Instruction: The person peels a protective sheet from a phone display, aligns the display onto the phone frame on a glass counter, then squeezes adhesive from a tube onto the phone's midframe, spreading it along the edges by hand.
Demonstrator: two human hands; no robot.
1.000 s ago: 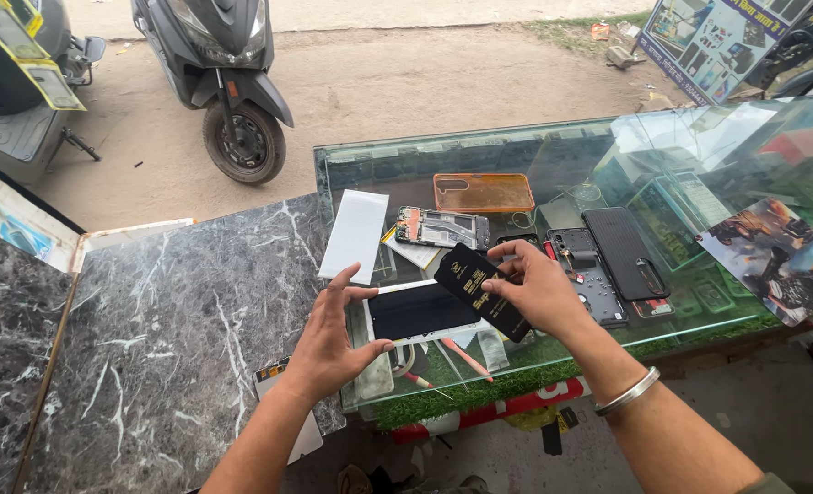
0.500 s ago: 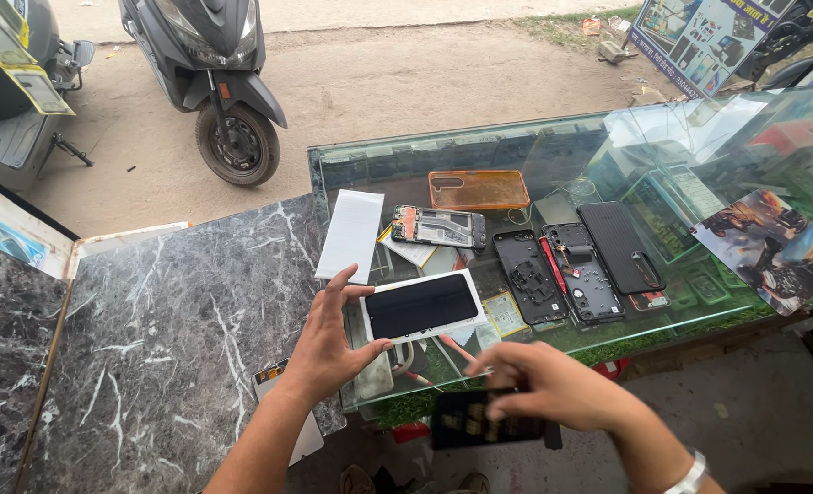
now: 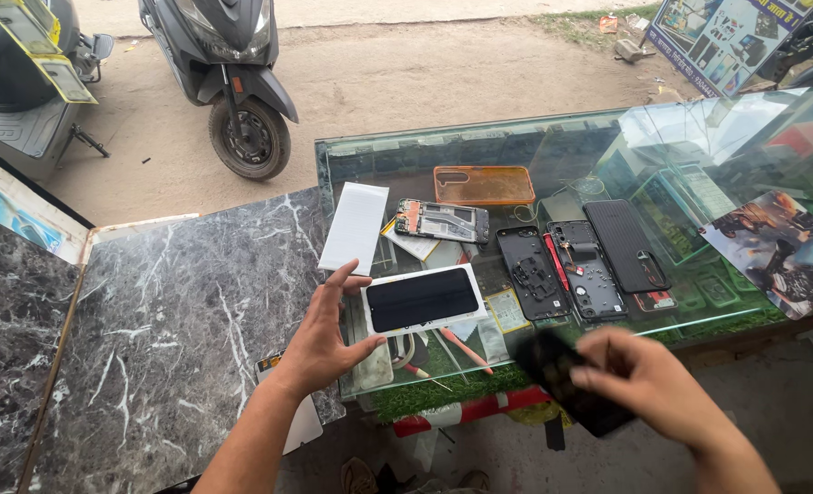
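**Screen pinned flat, dark part lifted clear**

Left hand (image 3: 319, 343) rests at the left end of the screen (image 3: 422, 299), a black panel w/ white border lying flat on the glass counter (image 3: 699, 165). Thumb and fingers spread wide, tips at the screen's edge, palm on the marble (image 3: 168, 311). Prob. steadying it so it won't slide; nothing's gripped.

Right hand (image 3: 649, 384) is off the counter's near edge, fingers curled shut on a dark part (image 3: 562, 375). It's blurred, so can't tell what exactly; looks like a flat black piece.

Behind the screen: white sheet (image 3: 356, 226), open phone body (image 3: 441, 220) showing its board, orange case (image 3: 484, 185), two black back shells (image 3: 557, 272) and a ribbed black cover (image 3: 621, 242), laid side by side, approx. in a row, each apart from the screen. Scooter (image 3: 232, 82) parked on the dirt beyond.
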